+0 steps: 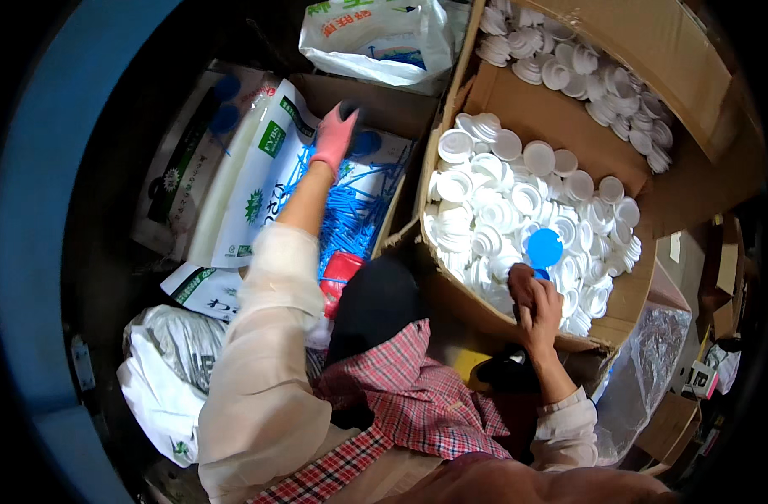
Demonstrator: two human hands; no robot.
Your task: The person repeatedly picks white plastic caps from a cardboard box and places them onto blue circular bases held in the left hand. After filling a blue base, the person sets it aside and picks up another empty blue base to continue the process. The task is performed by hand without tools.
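Observation:
My left hand (336, 136), in a pink glove with dark fingertips, reaches over the far end of a box of thin blue plastic sticks (350, 206). A dark blue disc (365, 143) lies just right of it; motion smears the fingers, so their grip is unclear. My bare right hand (537, 307) is at the near side of a carton full of white round plastic caps (497, 214). Its fingers are curled closed at the lower edge of a bright blue round disc (544, 249), with a smaller blue part showing by the fingertips.
The cardboard carton (531, 113) has more white caps (602, 76) in its far section. A red bundle (342, 277) lies at the near end of the sticks. White printed bags (376, 38) stand at the back, and a white sack (170, 378) sits at lower left.

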